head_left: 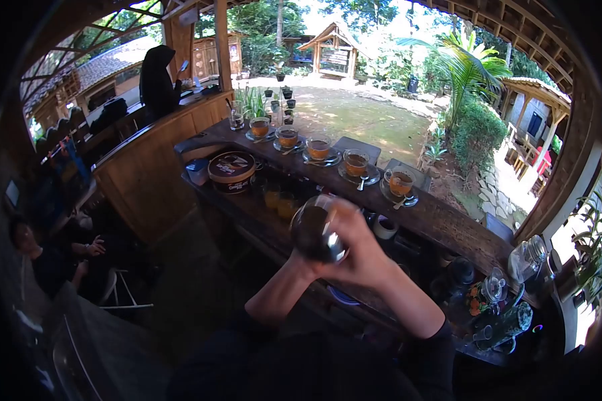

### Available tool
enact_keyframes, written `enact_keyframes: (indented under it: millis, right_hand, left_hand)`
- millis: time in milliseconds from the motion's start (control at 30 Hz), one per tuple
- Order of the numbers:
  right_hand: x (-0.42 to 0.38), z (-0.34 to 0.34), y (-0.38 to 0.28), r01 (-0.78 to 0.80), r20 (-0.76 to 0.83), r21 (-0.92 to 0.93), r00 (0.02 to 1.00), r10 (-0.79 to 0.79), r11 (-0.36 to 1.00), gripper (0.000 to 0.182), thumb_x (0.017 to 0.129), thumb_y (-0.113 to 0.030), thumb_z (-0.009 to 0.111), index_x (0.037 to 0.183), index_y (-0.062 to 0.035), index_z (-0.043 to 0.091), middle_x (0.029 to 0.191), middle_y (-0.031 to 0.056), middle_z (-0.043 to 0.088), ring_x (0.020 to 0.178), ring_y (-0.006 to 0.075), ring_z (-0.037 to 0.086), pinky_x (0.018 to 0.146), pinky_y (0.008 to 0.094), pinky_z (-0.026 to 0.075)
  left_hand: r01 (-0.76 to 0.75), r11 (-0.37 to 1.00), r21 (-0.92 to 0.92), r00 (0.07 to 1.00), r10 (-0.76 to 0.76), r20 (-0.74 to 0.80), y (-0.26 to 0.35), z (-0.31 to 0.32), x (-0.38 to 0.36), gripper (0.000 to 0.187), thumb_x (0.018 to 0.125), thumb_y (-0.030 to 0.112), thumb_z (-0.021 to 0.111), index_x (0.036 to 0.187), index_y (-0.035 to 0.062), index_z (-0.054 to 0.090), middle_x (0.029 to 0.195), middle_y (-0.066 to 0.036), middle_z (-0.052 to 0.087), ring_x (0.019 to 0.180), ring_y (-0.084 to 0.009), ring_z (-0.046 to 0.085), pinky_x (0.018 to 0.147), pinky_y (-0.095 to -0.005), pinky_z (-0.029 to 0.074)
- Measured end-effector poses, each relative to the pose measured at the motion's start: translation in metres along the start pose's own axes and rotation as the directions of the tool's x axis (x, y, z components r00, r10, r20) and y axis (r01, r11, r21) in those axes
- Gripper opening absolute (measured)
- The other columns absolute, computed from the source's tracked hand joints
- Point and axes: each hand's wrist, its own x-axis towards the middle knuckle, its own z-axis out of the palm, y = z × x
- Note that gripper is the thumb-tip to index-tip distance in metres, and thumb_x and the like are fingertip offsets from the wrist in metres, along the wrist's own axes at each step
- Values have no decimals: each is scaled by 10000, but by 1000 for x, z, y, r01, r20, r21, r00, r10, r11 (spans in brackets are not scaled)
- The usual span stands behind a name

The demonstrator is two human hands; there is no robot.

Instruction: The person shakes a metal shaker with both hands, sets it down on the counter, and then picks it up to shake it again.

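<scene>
View from a head-worn camera, looking down over a dark wooden bar counter (448,224) in an open-sided wooden shelter with a sunlit garden beyond. Both of the person's bare hands meet in front of the chest around a glass pot (316,232) that holds a dark liquid and is lifted clear above the counter's near edge. The right hand (362,248) wraps the pot from the right, its fingers curled and clamped on the glass. The left hand (308,262) comes up underneath; most of it is hidden behind the pot, so whether its fingers grip or merely support cannot be told. On the counter top beyond stand 5 glass cups of amber tea (356,162) on saucers in a curving row, each already filled. A round dark tin (232,172) sits on a lower shelf to the left, with 2 small orange-filled glasses (279,200) beside it. A glass jar (528,257) stands at far right. A person in dark clothing (157,80) stands at the far counter, and another sits low at left (43,257). The step in hand appears to be handling the pot after pouring; the next move likely calls for a steady, level carry so nothing spills.
</scene>
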Motion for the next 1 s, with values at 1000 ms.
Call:
enact_keyframes:
  millis: [1000]
  right_hand:
    - [131, 102, -17, 561, 199, 18, 809, -553, 828, 661, 547, -294, 785, 1113, -107, 499, 1142, 131, 453, 1056, 296, 481, 871, 440, 400]
  left_hand:
    - [-8, 796, 606, 932, 225, -284, 175, 110, -24, 333, 862, 304, 482, 1076, 50, 505, 1040, -109, 543, 938, -213, 549, 798, -344, 508]
